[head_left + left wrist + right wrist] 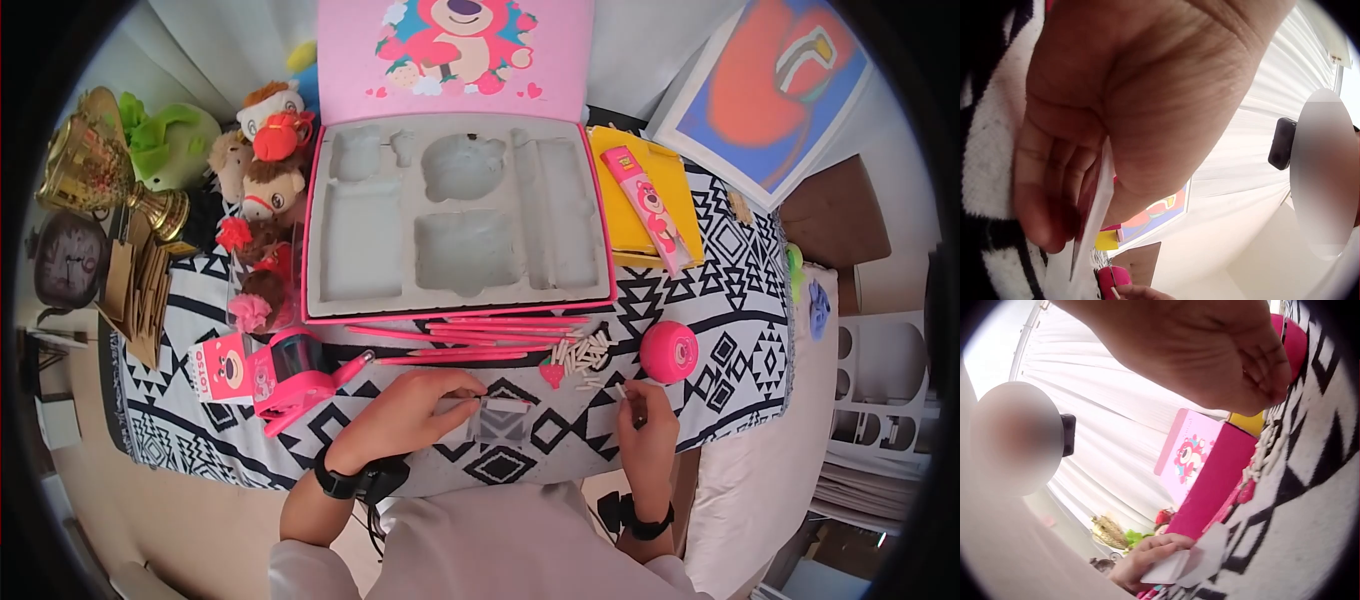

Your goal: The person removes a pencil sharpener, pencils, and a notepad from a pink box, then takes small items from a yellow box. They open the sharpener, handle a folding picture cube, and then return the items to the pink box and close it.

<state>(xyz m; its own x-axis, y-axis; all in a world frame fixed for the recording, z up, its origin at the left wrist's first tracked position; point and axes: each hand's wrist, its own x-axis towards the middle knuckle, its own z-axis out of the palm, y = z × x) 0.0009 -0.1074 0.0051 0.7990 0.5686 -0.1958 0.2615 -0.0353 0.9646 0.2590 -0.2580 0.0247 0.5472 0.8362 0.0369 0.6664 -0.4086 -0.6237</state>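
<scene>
White stick [621, 389] in the right hand [648, 418]: pinches it between thumb and fingers, well apart from the left hand [412, 415]. With the left, grips a clear container [503, 424] by its edge, over the patterned cloth [550, 430]; cannot tell whether touching. Beyond the hands, shows loose white sticks [583, 353] beside pink pencils [470, 331], near a round pink object [669, 352].

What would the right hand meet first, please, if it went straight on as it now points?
The right hand would probably meet the right edge of the small white sticks, left of the pink round object, though the hand's height is unclear.
</scene>
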